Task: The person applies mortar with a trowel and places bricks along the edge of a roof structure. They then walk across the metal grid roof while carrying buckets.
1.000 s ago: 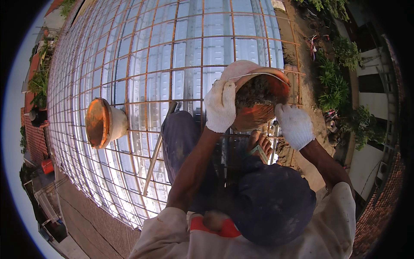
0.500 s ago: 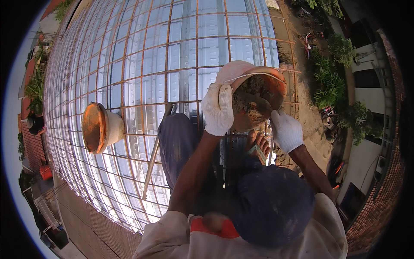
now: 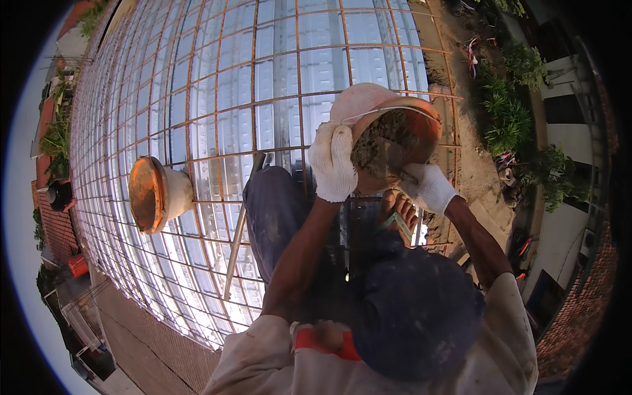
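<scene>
An orange-rimmed bucket (image 3: 179, 192) stands over rusty rebar mesh (image 3: 254, 62) and ribbed metal decking (image 3: 280, 80); rightward, leafy shrubs (image 3: 508, 108) grow near a pale wall (image 3: 558, 230).

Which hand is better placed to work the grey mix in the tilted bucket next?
Probably the right hand: it is at the mouth of the bucket, close to the grey mix. The left hand seems occupied holding the bucket's left side.

Forearms (image 3: 299, 253) forward, left fingers (image 3: 341, 155) curled

Bucket (image 3: 363, 102) between left hand (image 3: 334, 163) and right hand (image 3: 429, 187), mortar (image 3: 376, 139) in it; pail (image 3: 176, 191) on the mesh (image 3: 253, 62) to the left; plants (image 3: 510, 108) far right
</scene>
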